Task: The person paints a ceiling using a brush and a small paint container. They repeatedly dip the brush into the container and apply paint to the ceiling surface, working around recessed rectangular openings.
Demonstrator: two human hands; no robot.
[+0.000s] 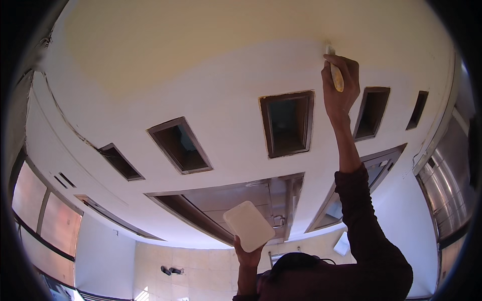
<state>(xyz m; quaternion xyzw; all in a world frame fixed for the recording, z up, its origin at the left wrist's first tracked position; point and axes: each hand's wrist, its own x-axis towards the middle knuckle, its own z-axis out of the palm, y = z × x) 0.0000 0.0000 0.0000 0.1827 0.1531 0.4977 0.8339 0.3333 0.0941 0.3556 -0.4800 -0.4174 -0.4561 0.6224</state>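
Note:
My right hand is raised high, fingers closed round a paintbrush with a yellow-smeared handle. Its pale bristle end points up and meets the wall where a cream-yellow coat borders the whiter surface. Lower down, my left hand grips the bottom edge of a pale rectangular tub or board with rounded corners. Whether it is hollow or holds anything cannot be made out. Just below the brush is a brown-framed opening.
More framed openings run along the wall above a brown door and a window. A cable hangs at the left. Dark footwear and a white object lie on the tiled floor far below.

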